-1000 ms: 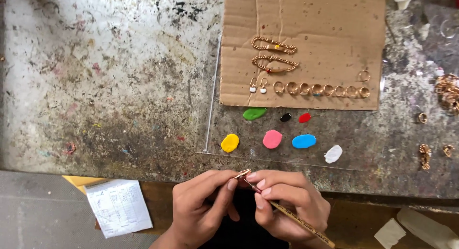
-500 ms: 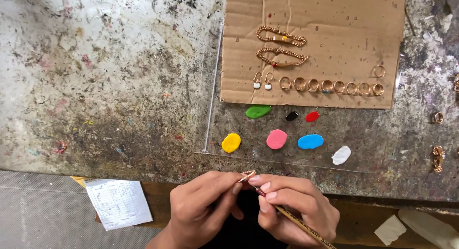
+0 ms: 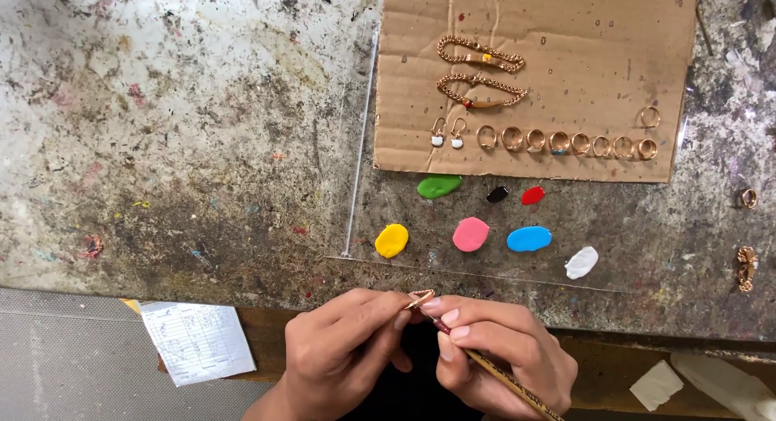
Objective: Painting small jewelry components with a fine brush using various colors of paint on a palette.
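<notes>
Paint-stained and scuffed, the grey tabletop (image 3: pixel 162 146) lies bare across its whole left half, the widest open room in view. Its near edge runs just above the hands. At that edge the left hand (image 3: pixel 343 348) pinches a small gold ring (image 3: pixel 420 298) between thumb and fingertips, and the right hand (image 3: pixel 501 352) is closed around a thin brush (image 3: pixel 497 372) whose tip touches the ring. Just beyond the hands a clear plastic sheet (image 3: pixel 360 146) carries blobs of paint: yellow (image 3: pixel 391 240), pink (image 3: pixel 470 233), blue (image 3: pixel 529 238), white (image 3: pixel 581 262), green (image 3: pixel 438 186), black and red. Farther back a cardboard sheet (image 3: pixel 566 49) holds two chain bracelets (image 3: pixel 481 73) and a row of rings (image 3: pixel 566 141), its right edge close to the tabletop's cluttered right side. Below the edge, left of the hands, lies a printed paper slip (image 3: pixel 198 340).
</notes>
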